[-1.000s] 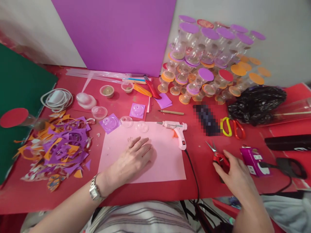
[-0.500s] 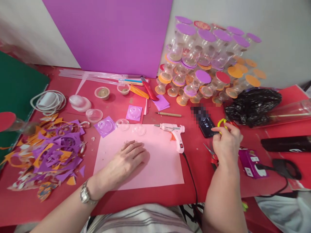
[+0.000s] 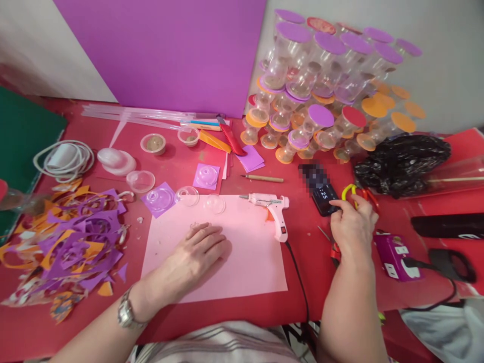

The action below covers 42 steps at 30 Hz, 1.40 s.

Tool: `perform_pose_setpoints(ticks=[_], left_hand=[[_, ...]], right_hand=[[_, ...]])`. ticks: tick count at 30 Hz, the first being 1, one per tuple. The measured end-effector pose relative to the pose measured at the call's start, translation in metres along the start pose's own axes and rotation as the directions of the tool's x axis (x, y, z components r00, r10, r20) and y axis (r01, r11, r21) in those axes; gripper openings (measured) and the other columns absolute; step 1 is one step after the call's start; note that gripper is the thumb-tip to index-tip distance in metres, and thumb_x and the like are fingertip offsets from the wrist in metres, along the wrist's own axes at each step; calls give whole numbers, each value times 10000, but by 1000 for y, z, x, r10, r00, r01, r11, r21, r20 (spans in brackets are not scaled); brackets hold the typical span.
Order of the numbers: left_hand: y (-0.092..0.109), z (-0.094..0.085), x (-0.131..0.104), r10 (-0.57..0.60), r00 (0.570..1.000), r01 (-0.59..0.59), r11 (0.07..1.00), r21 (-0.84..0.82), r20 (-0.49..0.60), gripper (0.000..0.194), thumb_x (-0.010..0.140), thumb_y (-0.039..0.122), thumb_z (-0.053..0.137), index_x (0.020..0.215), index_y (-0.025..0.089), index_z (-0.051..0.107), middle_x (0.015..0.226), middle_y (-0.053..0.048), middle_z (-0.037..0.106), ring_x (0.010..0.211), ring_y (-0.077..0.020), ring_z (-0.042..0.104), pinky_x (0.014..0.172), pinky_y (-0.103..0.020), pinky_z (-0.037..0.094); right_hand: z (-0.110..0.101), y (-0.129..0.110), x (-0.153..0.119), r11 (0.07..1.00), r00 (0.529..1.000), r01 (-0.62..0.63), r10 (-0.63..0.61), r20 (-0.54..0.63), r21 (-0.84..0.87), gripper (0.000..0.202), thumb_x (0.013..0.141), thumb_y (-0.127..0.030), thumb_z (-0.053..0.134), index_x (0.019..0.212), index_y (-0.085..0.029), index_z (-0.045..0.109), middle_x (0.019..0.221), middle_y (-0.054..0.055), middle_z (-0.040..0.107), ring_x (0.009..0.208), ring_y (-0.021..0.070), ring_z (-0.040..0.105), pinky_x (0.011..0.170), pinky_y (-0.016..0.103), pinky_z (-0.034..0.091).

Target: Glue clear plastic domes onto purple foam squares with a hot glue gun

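My left hand lies flat, fingers spread, on a pink sheet. My right hand is beside the black phone, with its fingers at the yellow handle of a tool; a red handle shows just behind the fingers. Whether the fingers grip the handle is partly hidden. Red-handled scissors lie partly under the right wrist. A pink glue gun rests at the sheet's top right edge. Clear plastic domes sit along the sheet's top edge.
Stacked clear cups with coloured discs stand at the back right, beside a black plastic bag. Purple and orange scraps are heaped at left. A purple power box and the glue gun's cable are at right.
The view has shifted slightly. My right hand has lowered the yellow handle a little, and the red handle now shows more. My left hand stays on the sheet.
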<state>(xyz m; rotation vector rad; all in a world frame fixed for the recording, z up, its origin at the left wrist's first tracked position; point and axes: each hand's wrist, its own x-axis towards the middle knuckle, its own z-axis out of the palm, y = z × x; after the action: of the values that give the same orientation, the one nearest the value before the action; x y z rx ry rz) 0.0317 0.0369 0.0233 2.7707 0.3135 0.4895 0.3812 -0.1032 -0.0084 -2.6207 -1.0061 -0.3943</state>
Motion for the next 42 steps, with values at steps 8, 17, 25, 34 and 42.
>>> perform_pose_setpoints(ticks=[8,17,25,34,42], left_hand=[[0,1,0,12,1000,-12,1000,4,-19,193,976,158,484,1088,133,640,1072,-90,721,1096,-228,650,1007,-418,519],[1,-1,3,27,999,-27,1000,15,-21,194,987,171,465,1082,141,630,1052,-82,721,1053,-215,661,984,-405,529],[1,0,1,44,999,-43,999,19,-26,176,983,169,476,1079,132,618,1047,-79,714,1046,-224,656,970,-408,531],[2,-1,-1,26,999,-27,999,27,44,167,970,140,478,1064,162,614,1075,-72,681,1108,-225,617,997,-401,505],[3,0,-1,18,999,-18,1000,-11,45,143,956,133,496,1024,169,617,1053,-76,679,1124,-222,598,1014,-401,483]], right_hand=[[3,4,1,998,1000,-31,30,-8,-49,309,792,-184,458,940,-201,729,1284,122,543,1021,303,496,877,498,431],[2,1,-2,996,998,62,-60,-29,69,294,793,-181,431,832,-204,722,1267,130,558,1077,308,529,896,483,430],[6,6,-1,998,1000,-10,11,-20,59,306,762,-175,456,893,-185,732,1242,145,578,1043,334,514,888,533,438],[3,6,-1,997,998,5,0,-69,77,297,800,-185,455,936,-166,718,1247,161,600,1119,341,527,906,517,423],[-5,2,2,995,995,55,-48,-83,79,239,821,-282,502,900,-184,705,1211,159,610,1095,342,538,906,509,416]])
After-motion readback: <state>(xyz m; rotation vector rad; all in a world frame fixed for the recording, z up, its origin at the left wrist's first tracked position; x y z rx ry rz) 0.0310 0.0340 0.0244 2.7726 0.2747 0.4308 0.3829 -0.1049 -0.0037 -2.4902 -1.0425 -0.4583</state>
